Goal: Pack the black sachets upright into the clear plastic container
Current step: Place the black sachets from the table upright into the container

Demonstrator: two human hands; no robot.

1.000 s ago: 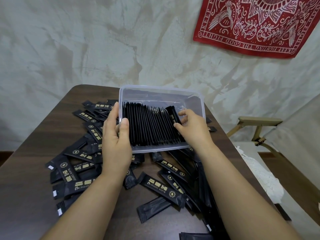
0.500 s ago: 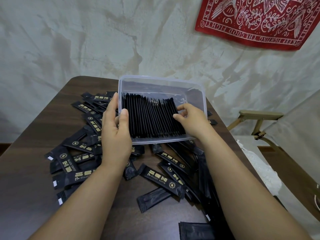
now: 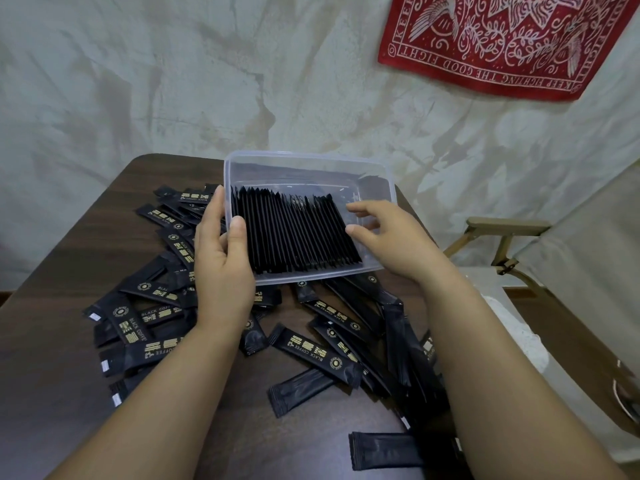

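The left hand clamps the left wall of the clear plastic container, thumb inside and fingers outside. It tips the container toward the person near the worktop's far edge, probably to keep the row of black sachets standing on edge. The right hand, fingers apart and holding nothing, waits at the row's right end, seemingly to brace it. Loose sachets lie below.

One head-worn view looks forward and down over the dark table. It sits close, facing the far wall.
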